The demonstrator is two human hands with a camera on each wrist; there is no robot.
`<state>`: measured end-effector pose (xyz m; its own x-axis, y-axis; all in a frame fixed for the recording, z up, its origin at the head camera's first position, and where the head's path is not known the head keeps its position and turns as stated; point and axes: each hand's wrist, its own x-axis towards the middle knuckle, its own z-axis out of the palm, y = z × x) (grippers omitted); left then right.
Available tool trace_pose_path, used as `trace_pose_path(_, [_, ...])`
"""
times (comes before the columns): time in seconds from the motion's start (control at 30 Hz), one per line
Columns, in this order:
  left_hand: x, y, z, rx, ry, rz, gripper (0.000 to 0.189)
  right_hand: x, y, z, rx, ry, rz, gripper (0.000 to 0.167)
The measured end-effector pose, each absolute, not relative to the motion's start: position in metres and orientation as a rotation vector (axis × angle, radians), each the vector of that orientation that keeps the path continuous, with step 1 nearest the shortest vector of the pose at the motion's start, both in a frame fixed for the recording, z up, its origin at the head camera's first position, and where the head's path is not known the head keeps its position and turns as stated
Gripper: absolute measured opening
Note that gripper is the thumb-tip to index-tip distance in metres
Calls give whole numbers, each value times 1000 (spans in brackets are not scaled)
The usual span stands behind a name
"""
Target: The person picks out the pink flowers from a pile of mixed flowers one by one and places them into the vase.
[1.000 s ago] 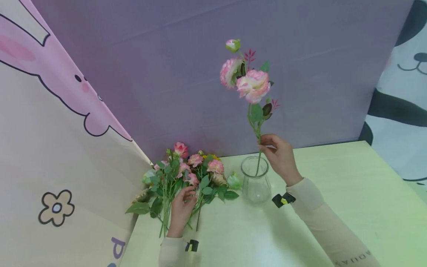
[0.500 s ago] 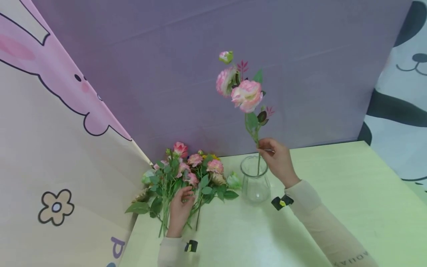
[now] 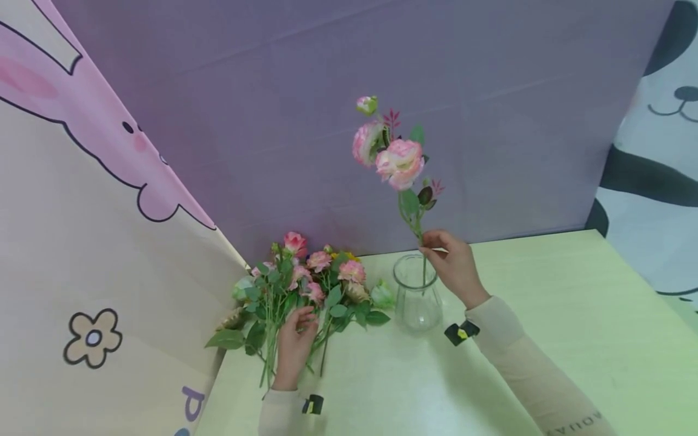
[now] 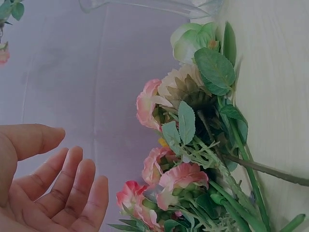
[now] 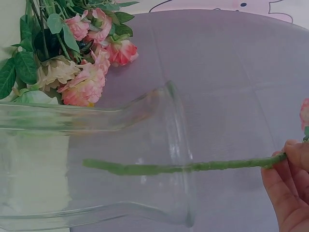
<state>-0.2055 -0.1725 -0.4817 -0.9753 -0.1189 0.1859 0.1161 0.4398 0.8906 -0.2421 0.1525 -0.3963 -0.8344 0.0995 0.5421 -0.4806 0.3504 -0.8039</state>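
A pink-and-white artificial flower spray (image 3: 400,163) with two blooms, a bud and small leaves stands upright in my right hand (image 3: 455,263). Thumb and fingertips pinch its green stem (image 5: 231,164). The lower end of that stem is inside the clear glass vase (image 3: 418,309), above its bottom in the right wrist view. My left hand (image 3: 296,345) hovers near the pile of flowers (image 3: 305,284), fingers loosely bent, holding nothing. In the left wrist view, a gap separates the left hand (image 4: 63,188) from the blooms.
The pile lies at the back left of the pale table (image 3: 545,339), with pink blooms, a beige one (image 4: 186,89), a pale green one (image 4: 193,41) and long stems toward the front. A purple backdrop (image 3: 262,121) rises behind; a cartoon-printed sheet (image 3: 136,290) borders the left side.
My right hand has lowered slightly and moved a little left, taking the flower spray down so its stem reaches deeper into the vase. The left hand stays almost still.
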Motion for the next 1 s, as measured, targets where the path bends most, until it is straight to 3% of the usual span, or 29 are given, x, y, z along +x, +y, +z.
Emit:
trace_pose_path(0.2, [-202,-171,-472,32,-2453,-1606,27,-242,153,-401,311,-2167,1511,19])
trace_pose_path(1.0, [-210,-191,-501,32,-2503,-1399,25,-245,149,-414,375,-2351,1470,16])
